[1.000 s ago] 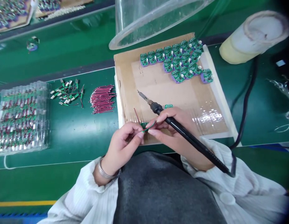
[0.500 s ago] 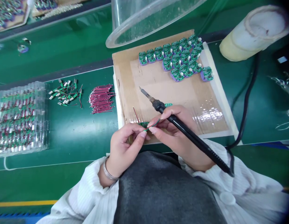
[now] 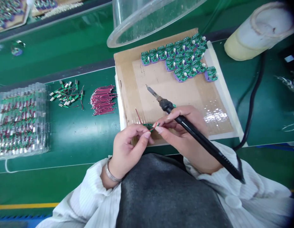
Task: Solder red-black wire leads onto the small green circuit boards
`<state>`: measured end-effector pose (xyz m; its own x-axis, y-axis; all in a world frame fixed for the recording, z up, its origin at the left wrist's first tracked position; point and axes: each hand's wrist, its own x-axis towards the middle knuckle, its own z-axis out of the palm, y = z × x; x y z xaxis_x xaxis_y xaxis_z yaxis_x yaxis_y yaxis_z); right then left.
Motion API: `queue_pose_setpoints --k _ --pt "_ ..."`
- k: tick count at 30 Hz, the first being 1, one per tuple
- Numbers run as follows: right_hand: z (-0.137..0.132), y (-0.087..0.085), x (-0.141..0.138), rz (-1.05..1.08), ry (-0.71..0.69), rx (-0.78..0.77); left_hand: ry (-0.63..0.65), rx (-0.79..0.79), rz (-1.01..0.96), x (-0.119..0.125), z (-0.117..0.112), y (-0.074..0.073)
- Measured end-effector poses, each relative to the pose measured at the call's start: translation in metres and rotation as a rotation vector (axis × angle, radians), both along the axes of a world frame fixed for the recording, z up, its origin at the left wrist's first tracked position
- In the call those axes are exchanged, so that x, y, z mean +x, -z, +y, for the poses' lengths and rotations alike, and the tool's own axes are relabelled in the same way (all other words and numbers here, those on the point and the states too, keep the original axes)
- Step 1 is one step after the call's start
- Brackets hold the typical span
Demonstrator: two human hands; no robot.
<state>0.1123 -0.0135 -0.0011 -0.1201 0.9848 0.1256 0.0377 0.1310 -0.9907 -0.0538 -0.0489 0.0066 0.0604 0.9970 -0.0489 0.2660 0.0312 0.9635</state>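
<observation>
Between thumb and forefinger my left hand [image 3: 131,141] pinches thin red and green wires [image 3: 153,128]. My right hand [image 3: 184,134] grips the other end of these wires with its fingertips. Across that same hand lies a black soldering iron [image 3: 196,131], its tip pointing up and left above the cardboard. Just beyond my fingers a small green circuit board [image 3: 148,126] lies on the cardboard [image 3: 156,91], partly hidden. A single red wire [image 3: 138,116] sticks up beside it. What the wires end in is covered by my fingers.
Rows of green circuit boards [image 3: 179,60] stand on the cardboard's far side. Left of it lie a pile of red wires [image 3: 103,100], small metal parts with wires [image 3: 67,94] and stacked clear trays [image 3: 21,122]. A clear duct [image 3: 147,25] overhangs; a pale cylinder [image 3: 258,31] stands right.
My right hand has shifted slightly right with the soldering iron, whose tip moved right and a little up. The wires between my hands now curve differently. My left hand has barely moved.
</observation>
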Motion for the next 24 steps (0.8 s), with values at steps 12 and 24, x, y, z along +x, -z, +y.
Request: queue_pose_setpoints --k 12,24 --pt "0.0024 -0.0041 0.0021 -0.200 -0.001 0.164 -0.003 -0.046 -0.122 0.0032 -0.0008 -0.0002" --pt "0.0017 -0.0022 0.0025 -0.002 -0.073 0.042 0.002 -0.248 -0.442 0.0040 -0.0003 0.0010"
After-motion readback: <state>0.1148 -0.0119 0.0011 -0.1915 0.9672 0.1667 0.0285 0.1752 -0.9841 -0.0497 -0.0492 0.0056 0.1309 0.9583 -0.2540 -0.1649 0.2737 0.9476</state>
